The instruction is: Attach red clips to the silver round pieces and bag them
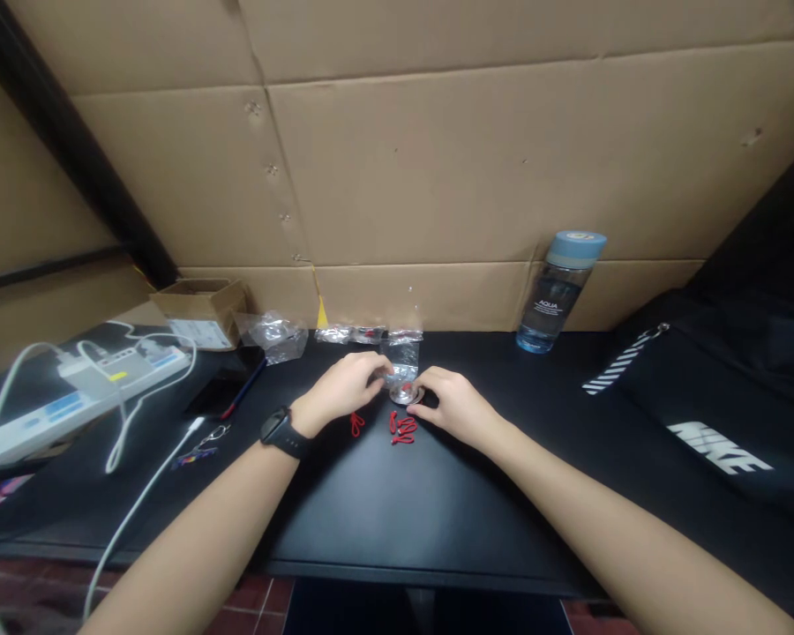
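A small round, shiny dish (405,393) rests on the black table with something red in it. Its right rim lies between the thumb and fingers of my right hand (455,401). Just left of the dish, my left hand (350,385) has its fingers curved and the thumb apart from them, the fingertips by the edge of a clear plastic bag (403,351). Whether they touch the bag is hard to see. Nearer to me lies a cluster of red cord loops (403,429). A single red cord loop (357,425) lies below my left hand.
Small clear packets (350,334) and crumpled plastic (276,333) lie along the cardboard wall (397,176). To the left are an open box (202,309), a phone (228,384) and a white power strip (40,423) with cables. A bottle (556,295) and a black bag (715,397) stand right.
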`<action>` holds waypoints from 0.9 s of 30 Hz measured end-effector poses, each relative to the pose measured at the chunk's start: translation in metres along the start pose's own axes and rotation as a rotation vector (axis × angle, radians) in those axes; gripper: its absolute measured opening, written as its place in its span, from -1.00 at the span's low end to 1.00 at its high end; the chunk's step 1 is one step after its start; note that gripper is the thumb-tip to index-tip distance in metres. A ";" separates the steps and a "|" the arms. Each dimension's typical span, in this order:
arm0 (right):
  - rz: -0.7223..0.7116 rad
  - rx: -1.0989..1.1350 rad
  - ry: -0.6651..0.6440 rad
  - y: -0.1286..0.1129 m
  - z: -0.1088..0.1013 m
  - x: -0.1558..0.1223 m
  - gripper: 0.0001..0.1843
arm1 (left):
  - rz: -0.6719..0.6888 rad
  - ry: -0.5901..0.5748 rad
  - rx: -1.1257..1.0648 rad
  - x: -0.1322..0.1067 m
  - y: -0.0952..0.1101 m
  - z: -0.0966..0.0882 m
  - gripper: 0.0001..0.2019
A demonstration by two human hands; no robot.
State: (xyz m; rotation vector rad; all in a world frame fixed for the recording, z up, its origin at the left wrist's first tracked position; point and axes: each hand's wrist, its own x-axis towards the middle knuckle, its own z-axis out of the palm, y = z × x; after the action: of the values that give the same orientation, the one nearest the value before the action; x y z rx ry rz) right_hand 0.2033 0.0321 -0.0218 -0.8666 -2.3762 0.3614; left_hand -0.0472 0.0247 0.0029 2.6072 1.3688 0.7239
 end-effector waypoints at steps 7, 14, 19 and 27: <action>-0.008 -0.082 0.014 -0.007 0.000 0.002 -0.69 | -0.007 -0.112 0.105 -0.003 -0.007 0.004 -0.79; -0.019 -0.142 -0.036 -0.009 0.001 0.002 -0.56 | 0.089 -0.167 0.190 -0.003 0.008 0.006 -0.73; -0.033 -0.114 -0.021 -0.005 -0.001 0.001 -0.69 | 0.058 -0.205 0.269 -0.007 0.018 0.006 -0.72; -0.031 -0.066 -0.043 -0.005 -0.002 0.003 -0.80 | 0.107 -0.228 0.216 -0.006 0.018 0.005 -0.68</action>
State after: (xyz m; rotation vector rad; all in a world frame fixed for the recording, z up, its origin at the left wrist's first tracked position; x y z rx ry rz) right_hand 0.2002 0.0301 -0.0162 -0.8586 -2.4509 0.2937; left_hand -0.0346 0.0099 0.0021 2.8392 1.3139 0.2893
